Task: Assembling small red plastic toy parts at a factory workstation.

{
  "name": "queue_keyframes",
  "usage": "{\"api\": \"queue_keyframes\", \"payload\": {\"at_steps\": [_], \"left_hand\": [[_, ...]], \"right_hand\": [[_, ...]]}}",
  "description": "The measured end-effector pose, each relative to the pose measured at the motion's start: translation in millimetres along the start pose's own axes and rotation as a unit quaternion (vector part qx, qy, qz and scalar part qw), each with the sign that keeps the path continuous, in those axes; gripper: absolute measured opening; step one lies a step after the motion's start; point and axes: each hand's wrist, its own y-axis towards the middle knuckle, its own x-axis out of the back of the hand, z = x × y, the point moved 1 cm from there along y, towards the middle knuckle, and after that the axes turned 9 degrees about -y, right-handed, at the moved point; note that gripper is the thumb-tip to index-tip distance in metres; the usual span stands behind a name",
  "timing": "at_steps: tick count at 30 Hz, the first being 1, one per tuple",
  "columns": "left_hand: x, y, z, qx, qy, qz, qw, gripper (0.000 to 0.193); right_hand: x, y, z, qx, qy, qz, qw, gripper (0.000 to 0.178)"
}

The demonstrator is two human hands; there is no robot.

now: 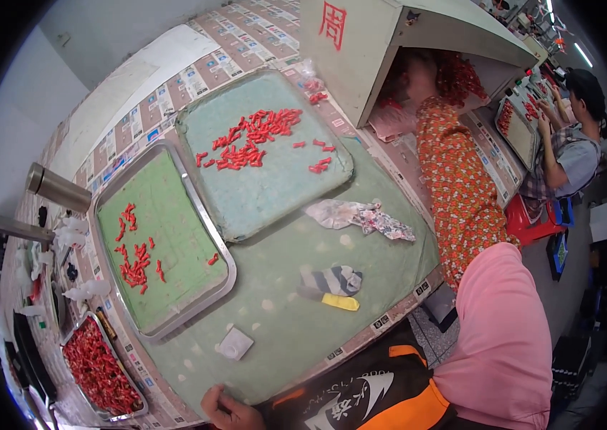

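My right arm, in an orange floral sleeve (457, 179), reaches into an open-fronted pale box (350, 68). Inside it, my right hand (422, 77) is by a heap of small red pieces (459, 77); shadow and blur hide its fingers. My left hand (230, 410) rests low at the table's near edge, fingers curled in and nothing seen in them. A blue-lined tray (282, 190) bears a spread of small red forked pieces (260, 129). Left of it, a metal-rimmed, green-lined tray (174, 287) carries fewer such red pieces (135, 265).
A floral cloth (361, 217), a striped cloth with a yellow end (338, 283) and a small white square (235, 344) lie on the green mat (282, 330). At left are a steel flask (56, 186) and a tray of dark red pieces (103, 369). Another person (569, 143) sits at right.
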Motion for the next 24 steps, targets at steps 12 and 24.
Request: {"api": "queue_keyframes", "payload": {"at_steps": [12, 24], "left_hand": [[-8.7, 16.5, -4.7, -0.033, -0.048, 0.004, 0.998, 0.017], [-0.5, 14.3, -2.2, -0.043, -0.105, 0.042, 0.993, 0.013]], "right_hand": [[64.1, -170.8, 88.9, -0.102, 0.249, 0.267, 0.925, 0.018], [-41.0, -394.1, 156.9, 0.304, -0.206, 0.561, 0.742, 0.026]]}}
